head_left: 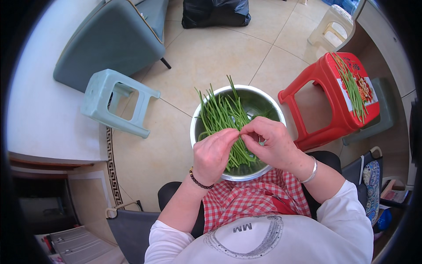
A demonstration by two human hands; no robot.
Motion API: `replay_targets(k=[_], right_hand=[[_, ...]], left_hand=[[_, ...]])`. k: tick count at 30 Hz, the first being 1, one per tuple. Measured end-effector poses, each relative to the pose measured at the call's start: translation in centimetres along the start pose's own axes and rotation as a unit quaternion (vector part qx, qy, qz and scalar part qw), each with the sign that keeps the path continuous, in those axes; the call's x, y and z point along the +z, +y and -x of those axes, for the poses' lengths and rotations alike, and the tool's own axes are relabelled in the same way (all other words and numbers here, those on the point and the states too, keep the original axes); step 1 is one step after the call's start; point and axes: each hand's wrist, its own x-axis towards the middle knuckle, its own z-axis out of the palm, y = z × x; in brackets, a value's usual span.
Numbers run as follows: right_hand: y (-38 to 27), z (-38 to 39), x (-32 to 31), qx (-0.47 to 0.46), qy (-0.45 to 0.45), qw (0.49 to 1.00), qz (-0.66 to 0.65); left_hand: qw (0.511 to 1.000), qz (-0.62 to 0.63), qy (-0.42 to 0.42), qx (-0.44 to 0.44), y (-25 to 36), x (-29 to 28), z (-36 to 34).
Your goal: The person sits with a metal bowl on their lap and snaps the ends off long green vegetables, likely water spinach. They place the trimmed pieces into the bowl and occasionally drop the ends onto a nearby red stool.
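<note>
A steel bowl rests at my lap, with a loose heap of long, thin green stems, like garlic scapes, lying in it. Some stem ends stick up past its far rim. Above the heap, my left hand and my right hand meet at their fingertips, both closed in a pinch. What the fingertips pinch is too small to make out; green stems lie right beneath them. A small bundle of the same stems lies on top of the red stool to the right.
A pale blue-green stool stands on the left, near a grey-blue armchair. At the back a black plastic bag sits on the tiled floor. A cream stool is at the far right. A red-checked cloth covers my lap.
</note>
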Motion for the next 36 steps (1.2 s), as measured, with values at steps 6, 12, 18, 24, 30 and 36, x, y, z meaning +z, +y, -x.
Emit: replay_targets(k=[6, 12, 18, 24, 30, 36], right_hand=[[0.1, 0.1, 0.0, -0.062, -0.013, 0.996, 0.060], [0.8, 0.1, -0.4, 0.022, -0.069, 0.997, -0.015], [1.7, 0.0, -0.3, 0.274, -0.122, 0.887, -0.352], [1.6, -0.3, 0.0, 0.307, -0.117, 0.869, -0.369], [1.8, -0.5, -0.1, 0.320, -0.092, 0.870, -0.364], [4.0, -1.1, -0.8, 0.342, -0.040, 0.877, -0.334]], left_hand=[[0.999, 0.020, -0.038, -0.014, -0.2, -0.5, 0.1], [0.996, 0.035, -0.085, 0.002, -0.1, -0.5, -0.2], [0.994, 0.086, -0.070, -0.009, 0.1, -0.8, -0.6], [0.994, 0.087, -0.059, 0.006, -0.2, -0.7, -0.5], [0.981, 0.181, -0.042, -0.057, -0.3, -0.4, 0.0], [0.876, 0.451, 0.041, -0.164, -2.3, -1.2, 0.3]])
